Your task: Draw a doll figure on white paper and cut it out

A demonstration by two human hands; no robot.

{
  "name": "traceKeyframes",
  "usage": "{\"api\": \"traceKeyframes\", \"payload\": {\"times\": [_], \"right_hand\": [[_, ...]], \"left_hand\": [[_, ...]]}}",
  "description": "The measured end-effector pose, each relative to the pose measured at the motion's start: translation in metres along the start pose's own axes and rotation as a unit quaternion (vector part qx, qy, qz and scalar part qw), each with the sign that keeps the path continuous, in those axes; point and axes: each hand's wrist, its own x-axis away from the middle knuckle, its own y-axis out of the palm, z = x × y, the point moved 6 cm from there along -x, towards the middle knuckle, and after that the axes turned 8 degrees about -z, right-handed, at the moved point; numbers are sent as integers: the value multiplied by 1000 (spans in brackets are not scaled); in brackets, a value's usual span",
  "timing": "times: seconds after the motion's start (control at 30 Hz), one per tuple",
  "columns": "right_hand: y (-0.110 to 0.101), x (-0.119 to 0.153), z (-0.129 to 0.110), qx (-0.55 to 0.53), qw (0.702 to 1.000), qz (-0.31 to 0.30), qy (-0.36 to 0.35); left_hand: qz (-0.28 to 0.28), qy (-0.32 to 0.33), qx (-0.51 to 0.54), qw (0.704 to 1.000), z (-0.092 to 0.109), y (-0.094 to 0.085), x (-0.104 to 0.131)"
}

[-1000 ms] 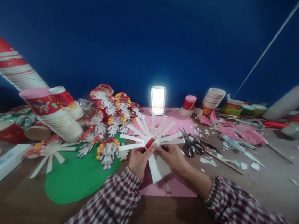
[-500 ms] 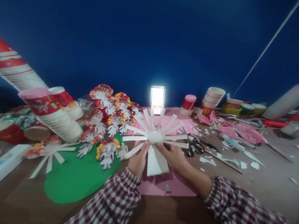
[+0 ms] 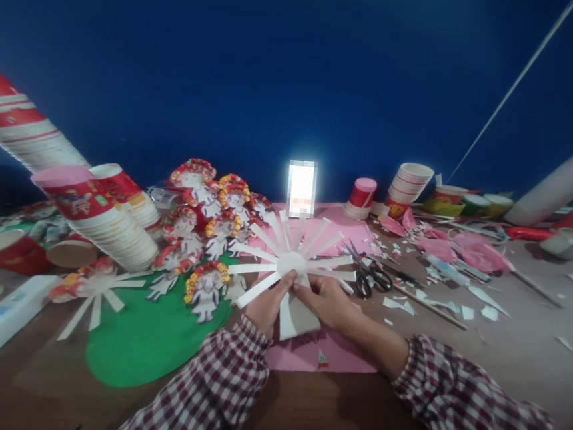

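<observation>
Between my two hands is a paper cup cut into strips (image 3: 291, 266), its white strips fanned out around a round base, with one wide uncut flap pointing toward me. My left hand (image 3: 267, 306) grips it from the left, thumb lying on the flap near the base. On the other side my right hand (image 3: 331, 304) pinches the flap, its thumb just below the base; the fingers underneath are hidden. Pink paper (image 3: 299, 358) lies beneath my hands. To the right rest black-handled scissors (image 3: 372, 279).
Several paper figures with red and yellow curls (image 3: 207, 288) stand at left by a green sheet (image 3: 145, 343). Stacked paper cups (image 3: 115, 227) lean further left, near a white power strip (image 3: 0, 330). Paper scraps (image 3: 399, 307), a wooden stick (image 3: 431, 307) and pink pieces (image 3: 478, 252) litter the right side.
The cut cup has shifted slightly left and tilted a little in my hands. My right thumb has moved closer to the left thumb, over the wide flap.
</observation>
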Motion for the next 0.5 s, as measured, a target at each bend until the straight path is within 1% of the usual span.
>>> {"api": "traceKeyframes", "payload": {"times": [0.07,0.1,0.23,0.3,0.37,0.43,0.5], "right_hand": [[2,1,-1,-16,1000,-11,3],[2,1,-1,-19,1000,-12,4],[2,3,0,1,1000,2,4],[3,3,0,6,1000,-9,-6],[5,2,-3,4,999,-38,-30],[7,1,-6,-1,996,-69,-55],[7,0,-9,-5,994,-83,-72]], "left_hand": [[-25,-5,35,999,0,5,1],[-28,3,32,999,2,6,1],[-3,50,-79,996,15,1,0],[-2,71,-104,992,18,-2,-1],[-8,75,-76,994,15,-3,-2],[-20,44,-14,999,7,-2,-3],[-17,10,49,999,0,0,-3]]}}
